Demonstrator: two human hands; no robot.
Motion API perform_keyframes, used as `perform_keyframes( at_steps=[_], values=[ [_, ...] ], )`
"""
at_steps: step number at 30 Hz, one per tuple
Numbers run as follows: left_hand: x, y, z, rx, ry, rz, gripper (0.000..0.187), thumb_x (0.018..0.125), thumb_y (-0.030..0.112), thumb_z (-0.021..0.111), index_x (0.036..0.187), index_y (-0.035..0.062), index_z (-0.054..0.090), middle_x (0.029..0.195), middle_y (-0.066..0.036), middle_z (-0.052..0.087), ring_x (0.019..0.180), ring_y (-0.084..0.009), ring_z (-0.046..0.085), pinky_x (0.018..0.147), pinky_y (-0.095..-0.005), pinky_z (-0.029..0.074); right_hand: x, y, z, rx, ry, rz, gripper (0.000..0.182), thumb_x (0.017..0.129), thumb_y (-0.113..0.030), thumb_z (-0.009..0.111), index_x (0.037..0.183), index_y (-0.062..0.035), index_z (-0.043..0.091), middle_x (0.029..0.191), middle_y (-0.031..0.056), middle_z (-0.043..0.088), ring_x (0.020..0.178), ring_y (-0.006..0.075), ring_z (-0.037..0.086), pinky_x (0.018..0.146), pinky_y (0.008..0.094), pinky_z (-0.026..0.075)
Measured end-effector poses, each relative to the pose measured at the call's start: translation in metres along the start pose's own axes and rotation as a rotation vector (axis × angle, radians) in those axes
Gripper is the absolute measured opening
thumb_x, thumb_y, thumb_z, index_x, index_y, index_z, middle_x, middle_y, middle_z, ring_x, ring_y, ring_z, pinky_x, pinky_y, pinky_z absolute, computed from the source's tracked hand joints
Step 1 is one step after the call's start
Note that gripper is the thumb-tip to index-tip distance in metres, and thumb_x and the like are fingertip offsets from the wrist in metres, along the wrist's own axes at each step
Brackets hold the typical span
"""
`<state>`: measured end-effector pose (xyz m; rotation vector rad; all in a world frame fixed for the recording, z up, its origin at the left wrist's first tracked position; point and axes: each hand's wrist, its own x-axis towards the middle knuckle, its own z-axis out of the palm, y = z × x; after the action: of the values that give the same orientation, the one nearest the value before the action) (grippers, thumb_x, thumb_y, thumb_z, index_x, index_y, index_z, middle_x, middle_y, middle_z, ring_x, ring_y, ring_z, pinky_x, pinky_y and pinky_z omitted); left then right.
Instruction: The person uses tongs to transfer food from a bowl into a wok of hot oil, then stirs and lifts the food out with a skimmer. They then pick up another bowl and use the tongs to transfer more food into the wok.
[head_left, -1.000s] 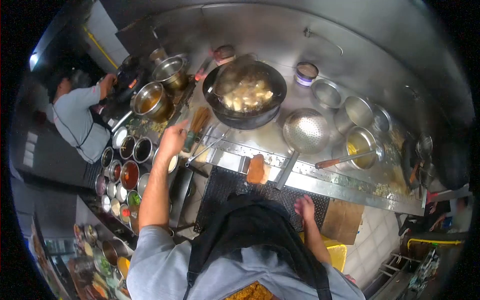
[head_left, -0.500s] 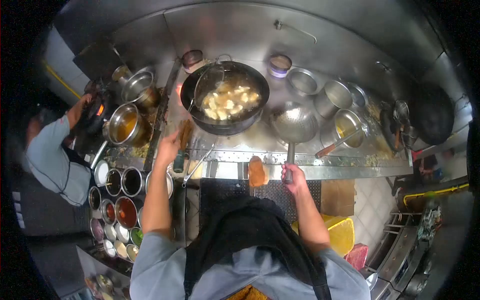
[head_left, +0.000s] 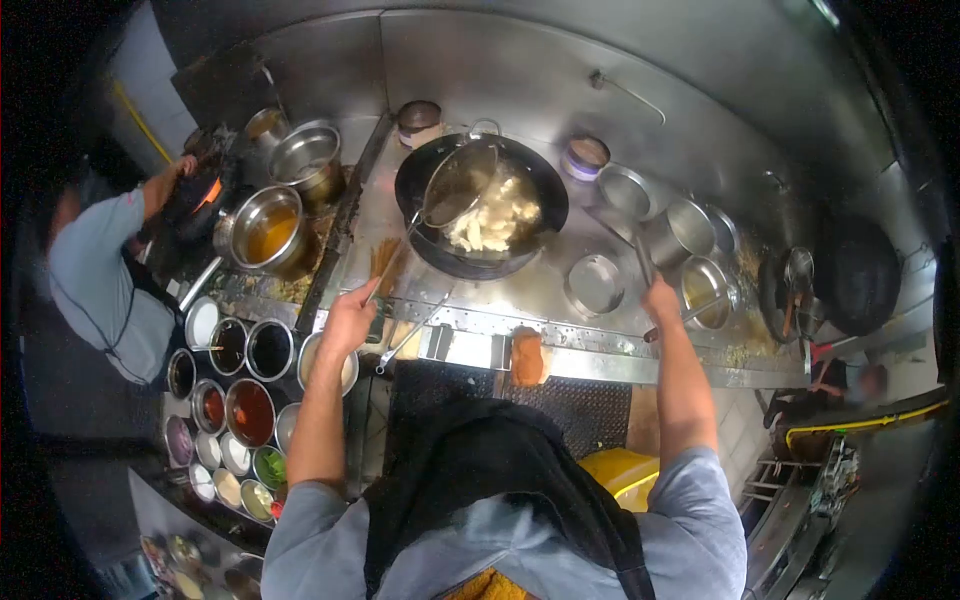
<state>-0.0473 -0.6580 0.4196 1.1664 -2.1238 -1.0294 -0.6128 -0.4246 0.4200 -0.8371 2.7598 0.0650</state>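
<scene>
My left hand [head_left: 350, 318] is closed around the long handle of a wire skimmer [head_left: 452, 190]. The skimmer's round mesh reaches into a black wok [head_left: 545, 180], next to a heap of pale food pieces [head_left: 492, 222] in cloudy, bubbling liquid. My right hand [head_left: 662, 303] grips the handle of a perforated metal strainer [head_left: 617, 224], whose bowl is tipped nearly edge-on beside a steel pot [head_left: 690, 228]. A wooden-handled utensil [head_left: 690, 315] resting in another pot [head_left: 708, 278] passes just below that hand. A bamboo brush [head_left: 383, 258] stands beside my left hand.
Tongs [head_left: 415, 335] lie on the front ledge, with an orange-brown cloth [head_left: 527, 358] farther right. A round metal ring [head_left: 595, 284] sits right of the wok. Several sauce containers [head_left: 250, 410] stand at left, where a co-worker [head_left: 95, 290] reaches over another burner.
My left hand has taken hold of the skimmer's handle, and its mesh has shifted over the food. My right hand has lifted and tipped the strainer forward and right, uncovering the metal ring.
</scene>
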Motion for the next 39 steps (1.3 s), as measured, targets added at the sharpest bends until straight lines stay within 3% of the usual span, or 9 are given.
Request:
perform_keyframes(
  at_steps=[7,9,16,20,29,33,36,38,39],
  values=[
    [0.004,-0.009,0.008,-0.007,0.139,-0.089,0.040,0.089,0.007,0.056,0.129,0.0017,0.058,0.071,-0.006,0.060,0.061,-0.0156,0.053,0.063,-0.0305,0.046,-0.069,-0.064,-0.050,0.285,0.236,-0.097,0.062,0.080,-0.011,0.053,0.141,-0.0105,0.042,0.119,0.0286,0.060,0.110,0.0415,0.059,0.094,0.0480,0.046],
    [0.011,-0.019,0.017,-0.095,0.189,-0.126,0.042,0.089,0.007,0.055,0.132,0.0036,0.057,0.070,-0.004,0.060,0.059,-0.0144,0.052,0.059,-0.0299,0.045,-0.057,-0.088,-0.059,0.370,0.364,-0.342,0.070,0.077,-0.011,0.055,0.145,-0.0195,0.038,0.110,0.0292,0.063,0.104,0.0443,0.061,0.091,0.0507,0.047],
    [0.037,-0.011,-0.046,-0.766,0.317,-0.402,0.057,0.091,0.007,0.050,0.147,0.0084,0.038,0.076,-0.002,0.059,0.048,-0.0081,0.048,0.039,-0.0235,0.037,-0.015,-0.208,-0.047,-0.010,0.132,-0.422,0.068,0.084,-0.011,0.053,0.148,-0.0242,0.035,0.116,0.0242,0.063,0.106,0.0387,0.063,0.093,0.0479,0.049],
    [0.057,-0.060,-0.094,-0.874,0.346,-0.438,0.067,0.091,0.006,0.049,0.152,0.0049,0.020,0.079,-0.005,0.061,0.051,-0.0103,0.050,0.041,-0.0242,0.039,-0.022,-0.237,-0.032,-0.107,0.104,-0.474,0.062,0.089,-0.012,0.048,0.148,-0.0230,0.033,0.116,0.0232,0.064,0.105,0.0386,0.063,0.092,0.0487,0.049],
    [0.067,-0.118,-0.139,-0.911,0.216,-0.566,0.037,0.096,0.020,0.051,0.133,0.0150,0.049,0.095,-0.004,0.067,0.066,-0.0101,0.059,0.049,-0.0262,0.047,-0.063,-0.211,0.001,-0.121,0.056,-0.427,0.062,0.090,-0.013,0.045,0.149,-0.0238,0.031,0.112,0.0243,0.064,0.102,0.0401,0.064,0.088,0.0504,0.050],
    [0.060,-0.101,-0.142,-0.773,0.222,-0.597,0.040,0.097,0.022,0.050,0.136,0.0153,0.046,0.098,-0.005,0.067,0.073,-0.0104,0.061,0.055,-0.0294,0.050,-0.077,-0.205,0.026,-0.074,0.042,-0.401,0.066,0.087,-0.012,0.046,0.150,-0.0216,0.030,0.109,0.0249,0.065,0.099,0.0403,0.064,0.086,0.0507,0.050],
    [0.055,-0.114,-0.132,-0.687,0.321,-0.580,0.040,0.096,0.023,0.052,0.134,0.0105,0.050,0.101,-0.010,0.067,0.082,-0.0169,0.064,0.065,-0.0341,0.053,-0.097,-0.206,0.033,-0.058,0.029,-0.395,0.068,0.085,-0.012,0.047,0.150,-0.0194,0.030,0.108,0.0257,0.064,0.097,0.0410,0.064,0.085,0.0508,0.050],
    [0.049,-0.146,-0.112,0.469,1.002,-0.069,0.036,0.094,0.016,0.053,0.128,0.0041,0.055,0.104,-0.015,0.066,0.087,-0.0240,0.064,0.076,-0.0357,0.052,-0.109,-0.208,0.036,-0.041,0.006,-0.381,0.069,0.085,-0.012,0.049,0.150,-0.0183,0.029,0.108,0.0263,0.063,0.097,0.0413,0.064,0.085,0.0508,0.050],
    [0.030,-0.090,-0.098,0.098,1.069,-0.004,0.027,0.091,0.008,0.053,0.115,-0.0009,0.062,0.104,-0.017,0.066,0.089,-0.0282,0.064,0.084,-0.0360,0.049,-0.114,-0.209,0.039,-0.017,0.008,-0.383,0.071,0.084,-0.012,0.049,0.151,-0.0184,0.028,0.112,0.0275,0.061,0.098,0.0419,0.064,0.086,0.0509,0.050]
  ],
)
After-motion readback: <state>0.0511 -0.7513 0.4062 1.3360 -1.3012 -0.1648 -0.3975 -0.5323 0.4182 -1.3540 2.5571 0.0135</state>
